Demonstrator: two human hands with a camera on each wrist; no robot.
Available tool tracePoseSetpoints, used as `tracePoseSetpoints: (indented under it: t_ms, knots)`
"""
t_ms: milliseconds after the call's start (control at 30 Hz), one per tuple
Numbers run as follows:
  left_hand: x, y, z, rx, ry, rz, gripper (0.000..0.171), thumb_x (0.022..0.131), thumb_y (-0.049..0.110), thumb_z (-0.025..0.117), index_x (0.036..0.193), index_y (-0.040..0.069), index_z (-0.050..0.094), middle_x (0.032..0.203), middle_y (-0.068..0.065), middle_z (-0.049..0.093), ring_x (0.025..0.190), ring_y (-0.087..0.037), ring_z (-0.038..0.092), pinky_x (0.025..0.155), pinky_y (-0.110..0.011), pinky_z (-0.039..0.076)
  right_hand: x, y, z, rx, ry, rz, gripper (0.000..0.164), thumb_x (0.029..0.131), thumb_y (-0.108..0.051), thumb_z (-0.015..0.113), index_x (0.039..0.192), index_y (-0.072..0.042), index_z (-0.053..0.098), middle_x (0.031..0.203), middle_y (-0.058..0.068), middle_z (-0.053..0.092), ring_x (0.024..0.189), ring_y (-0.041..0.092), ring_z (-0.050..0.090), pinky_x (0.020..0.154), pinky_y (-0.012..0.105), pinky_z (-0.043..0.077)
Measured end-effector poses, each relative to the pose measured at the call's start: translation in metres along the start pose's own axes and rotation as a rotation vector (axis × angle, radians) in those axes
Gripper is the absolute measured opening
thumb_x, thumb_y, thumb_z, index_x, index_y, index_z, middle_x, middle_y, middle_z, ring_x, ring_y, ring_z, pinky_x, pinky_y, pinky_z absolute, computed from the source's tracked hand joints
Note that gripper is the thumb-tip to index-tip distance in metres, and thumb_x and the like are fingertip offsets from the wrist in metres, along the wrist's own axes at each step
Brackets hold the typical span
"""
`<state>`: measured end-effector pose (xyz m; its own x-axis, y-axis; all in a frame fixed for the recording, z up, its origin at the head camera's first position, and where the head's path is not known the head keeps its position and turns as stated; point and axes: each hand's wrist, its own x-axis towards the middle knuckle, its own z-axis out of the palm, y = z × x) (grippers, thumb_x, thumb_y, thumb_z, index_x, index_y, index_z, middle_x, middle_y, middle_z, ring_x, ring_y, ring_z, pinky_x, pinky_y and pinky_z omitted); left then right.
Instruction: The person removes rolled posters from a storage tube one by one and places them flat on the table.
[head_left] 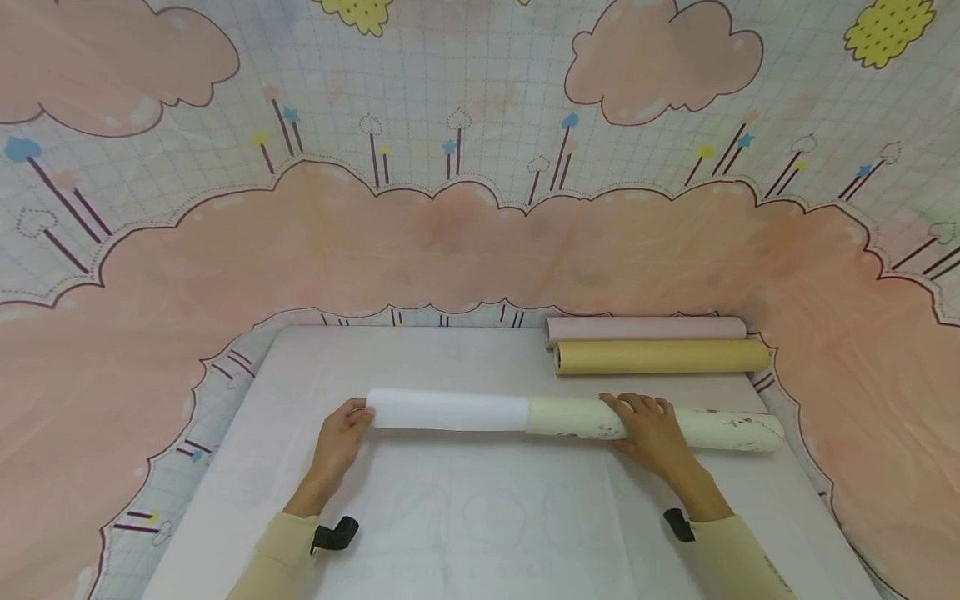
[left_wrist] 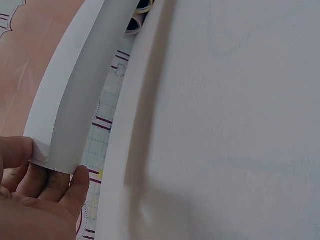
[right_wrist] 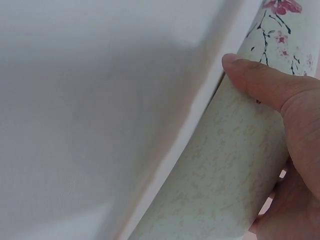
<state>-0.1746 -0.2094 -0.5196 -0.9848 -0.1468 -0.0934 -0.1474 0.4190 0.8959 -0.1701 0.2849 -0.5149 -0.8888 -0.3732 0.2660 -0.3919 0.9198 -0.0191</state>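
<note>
A long roll lies crosswise over the table in the head view. Its right part is a cream wallpaper roll (head_left: pixel 727 428) with pink flowers and dark twigs, and a white paper sleeve (head_left: pixel 450 411) forms the left part. My left hand (head_left: pixel 343 433) pinches the sleeve's left end; in the left wrist view, the thumb lies on the overlapping paper edge (left_wrist: pixel 62 95) and some fingertips go inside the end. My right hand (head_left: pixel 648 429) grips the wallpaper roll from above, its thumb (right_wrist: pixel 260 82) along the near side in the right wrist view.
Behind the held roll, a yellow roll (head_left: pixel 660 357) and a pale pink roll (head_left: pixel 645 329) lie side by side at the back right. A white cover (head_left: pixel 480 533) spreads over the table. Cloud-patterned cloth (head_left: pixel 450 250) surrounds it.
</note>
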Motion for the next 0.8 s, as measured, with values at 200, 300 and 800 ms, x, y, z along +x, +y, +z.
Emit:
tracePoseSetpoints:
  t_ms: [200, 300, 800]
  knots:
    - [-0.002, -0.003, -0.01, 0.021, -0.001, -0.018, 0.033, 0.103, 0.022, 0.051, 0.126, 0.0, 0.058, 0.121, -0.02, 0.067, 0.103, -0.019, 0.055, 0.081, -0.022, 0.042, -0.003, 0.006, -0.003, 0.011, -0.001, 0.011, 0.079, 0.069, -0.028, 0.089, 0.138, -0.018, 0.053, 0.121, 0.013, 0.064, 0.112, 0.039, 0.059, 0.094, 0.062, 0.042]
    - [-0.002, -0.005, -0.016, 0.024, 0.004, -0.029, 0.034, 0.103, 0.023, 0.05, 0.127, 0.001, 0.058, 0.124, -0.02, 0.066, 0.106, -0.019, 0.054, 0.082, -0.022, 0.042, -0.004, 0.009, -0.005, 0.013, -0.016, 0.019, 0.078, 0.07, -0.028, 0.088, 0.139, -0.017, 0.053, 0.122, 0.014, 0.064, 0.112, 0.04, 0.059, 0.094, 0.063, 0.042]
    - [-0.008, -0.018, -0.043, 0.01, 0.062, -0.081, 0.042, 0.105, 0.03, 0.046, 0.133, 0.0, 0.052, 0.135, -0.019, 0.06, 0.113, -0.012, 0.053, 0.085, -0.013, 0.04, -0.014, 0.04, -0.007, 0.016, -0.064, 0.072, 0.076, 0.073, -0.026, 0.086, 0.139, -0.015, 0.051, 0.124, 0.017, 0.063, 0.112, 0.044, 0.058, 0.094, 0.065, 0.04]
